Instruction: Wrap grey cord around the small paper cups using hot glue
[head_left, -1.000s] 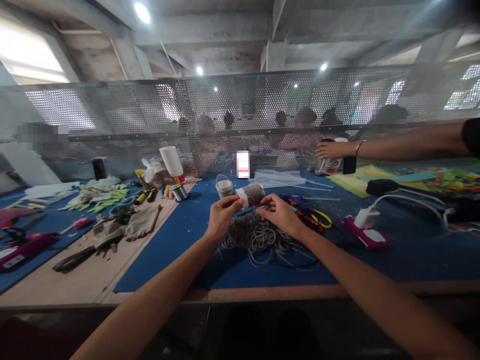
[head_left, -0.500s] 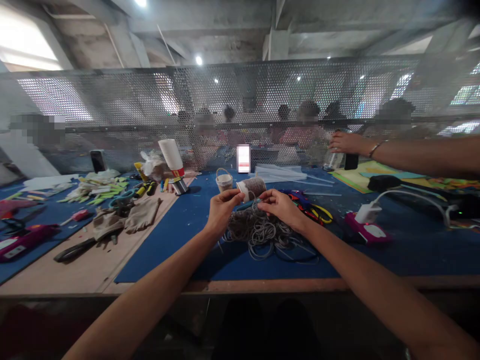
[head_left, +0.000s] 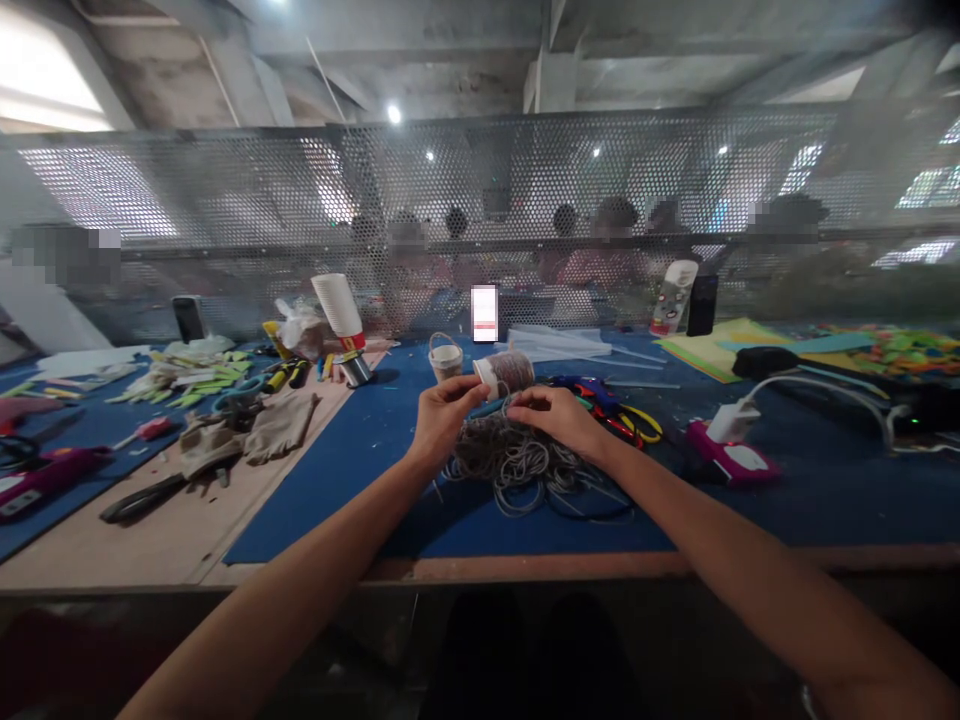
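My left hand (head_left: 444, 412) pinches the white rim of a paper cup (head_left: 506, 374), which lies on its side with grey cord wound round its body. My right hand (head_left: 555, 412) is closed on a strand of grey cord close to the cup's near side. Below both hands a loose, looped heap of grey cord (head_left: 525, 455) rests on the blue mat. Just behind my left hand stands a small cord-wrapped cup with a handle (head_left: 446, 358).
A stack of paper cups (head_left: 339, 308), gloves (head_left: 281, 428) and scissors lie left. Pliers with yellow handles (head_left: 641, 425) and a magenta power strip (head_left: 731, 455) are right. A lit phone (head_left: 485, 313) stands ahead, before a perforated metal screen (head_left: 450, 180).
Another person's hand and forearm at the right have left the view, uncovering a printed bottle-like container. My right hand has shifted slightly left, nearer the cup.
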